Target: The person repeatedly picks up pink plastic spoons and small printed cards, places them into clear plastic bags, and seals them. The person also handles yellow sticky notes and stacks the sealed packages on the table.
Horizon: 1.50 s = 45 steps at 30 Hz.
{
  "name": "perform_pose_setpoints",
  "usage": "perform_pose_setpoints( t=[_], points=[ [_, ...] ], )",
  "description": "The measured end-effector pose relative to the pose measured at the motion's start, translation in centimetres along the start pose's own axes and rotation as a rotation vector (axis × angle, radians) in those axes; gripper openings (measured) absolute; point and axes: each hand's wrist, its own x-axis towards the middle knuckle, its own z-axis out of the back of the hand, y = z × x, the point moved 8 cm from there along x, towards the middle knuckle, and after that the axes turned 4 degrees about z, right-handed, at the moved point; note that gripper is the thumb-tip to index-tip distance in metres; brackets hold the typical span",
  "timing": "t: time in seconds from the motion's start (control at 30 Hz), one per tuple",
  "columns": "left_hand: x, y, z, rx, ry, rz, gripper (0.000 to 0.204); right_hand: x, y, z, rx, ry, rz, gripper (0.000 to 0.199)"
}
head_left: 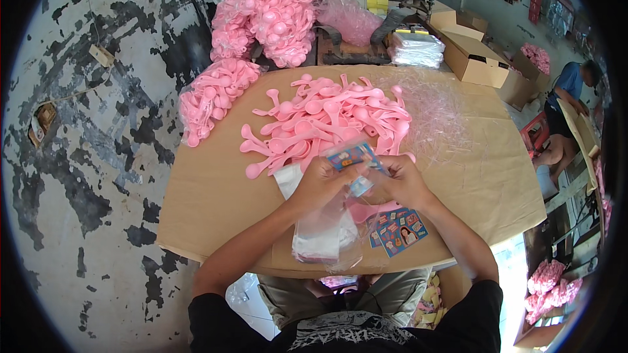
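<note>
In front of my chest, my left hand (322,180) and my right hand (401,182) are close together, both with fingers closed on a blue printed card (353,155) that seems to be in a transparent plastic bag. Just beyond them spreads a heap of pink plastic spoons (327,114). Below my left hand lies a stack of transparent bags (317,235), partly covered by my wrist. One pink spoon (371,210) rests between that stack and several blue printed cards (400,230) near the table's front edge. My fingers hide part of the card.
Bulging bags of pink spoons (275,16) stand behind the table (484,183), with another bag (212,98) on its left edge. Thin plastic strips (441,114) lie right of the heap. Bundled bags (417,49) and a cardboard box (474,55) are behind. A person (564,104) sits at right.
</note>
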Motion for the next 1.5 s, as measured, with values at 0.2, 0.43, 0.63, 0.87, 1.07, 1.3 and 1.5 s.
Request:
perform_pose_setpoints(
  t=[0.2, 0.43, 0.63, 0.87, 1.07, 1.3, 1.5],
  points=[
    [-1.4, -3.6, -2.1, 0.146, 0.147, -0.246, 0.06, 0.2, 1.7, -0.9, -0.045, 0.007, 0.103, 0.031],
    [-1.3, -5.6, -0.2, -0.394, 0.212, -0.244, 0.048, 0.8, 3.0, -1.1, 0.037, -0.1, -0.015, 0.017],
    [-2.3, -6.3, -1.2, -0.143, 0.165, -0.337, 0.044, 1.9, 1.5, -2.2, 0.126, -0.13, -0.023, 0.016],
    [-2.0, -5.1, -0.9, 0.08, 0.166, -0.372, 0.033, 1.3, 1.8, -2.5, 0.002, -0.119, 0.051, 0.023],
    [-0.2, -4.2, 3.8, -0.253, -0.02, -0.257, 0.037, -1.6, 4.7, -0.4, -0.563, 0.481, 0.016, 0.023],
    [0.5, -3.9, 3.7, -0.252, -0.023, -0.279, 0.032, -2.9, 0.2, 0.7, -0.927, 0.583, -0.19, 0.024],
    [0.5, -3.8, 4.1, -0.152, -0.07, -0.243, 0.041, -2.5, 0.0, 0.2, -0.903, 0.442, -0.063, 0.029]
  ],
)
